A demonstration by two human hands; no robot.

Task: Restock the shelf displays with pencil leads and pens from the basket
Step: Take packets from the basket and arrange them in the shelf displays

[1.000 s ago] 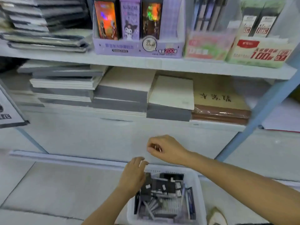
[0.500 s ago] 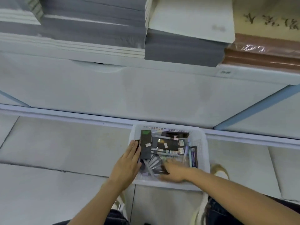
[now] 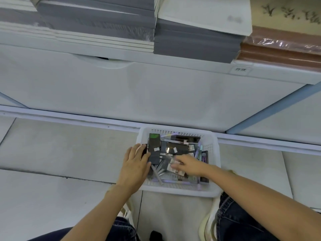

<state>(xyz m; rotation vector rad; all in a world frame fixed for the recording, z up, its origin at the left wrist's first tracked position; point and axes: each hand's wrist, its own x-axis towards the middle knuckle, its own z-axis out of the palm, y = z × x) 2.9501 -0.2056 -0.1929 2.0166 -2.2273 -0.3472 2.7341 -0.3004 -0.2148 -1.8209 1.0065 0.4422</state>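
A white basket [image 3: 214,143] sat on the floor [image 3: 60,153] just below the shelf [image 3: 156,80], full of dark packs [image 3: 154,148] and pens [image 3: 200,150]. The left hand [image 3: 134,166] lay flat and open on the basket's left edge. The right hand [image 3: 188,165] reached inside, its fingers pinched on a small pale pack [image 3: 175,168].

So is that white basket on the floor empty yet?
No. The basket still holds a heap of dark packets and pens, and both hands are reaching into it.
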